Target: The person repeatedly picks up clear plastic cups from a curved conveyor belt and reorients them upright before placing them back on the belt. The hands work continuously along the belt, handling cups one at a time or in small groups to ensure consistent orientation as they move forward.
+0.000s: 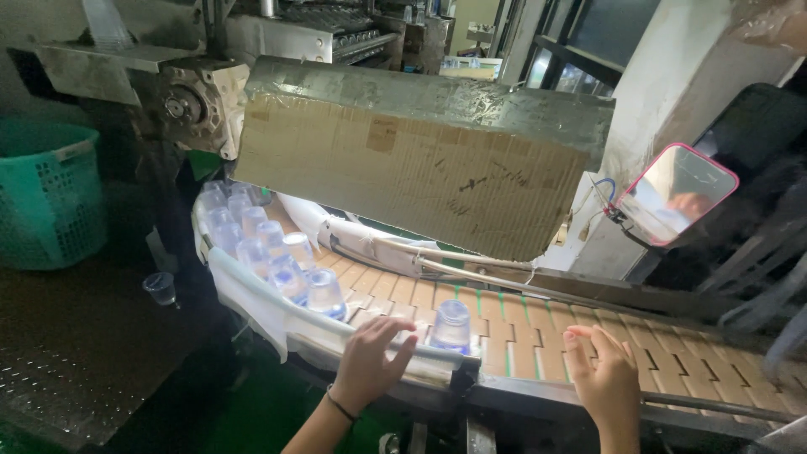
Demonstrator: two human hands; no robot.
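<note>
Clear plastic cup, inverted and upright on the slatted conveyor. Left hand, fingers spread, rests just left of the cup, nearer; right hand, open and empty, lies well right.

Cups crowd the conveyor left; basket farther left, phone right

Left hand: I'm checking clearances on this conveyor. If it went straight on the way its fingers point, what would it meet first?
Probably the clear cup standing alone on the slatted belt, just beyond the left hand; depth is unclear.
</note>
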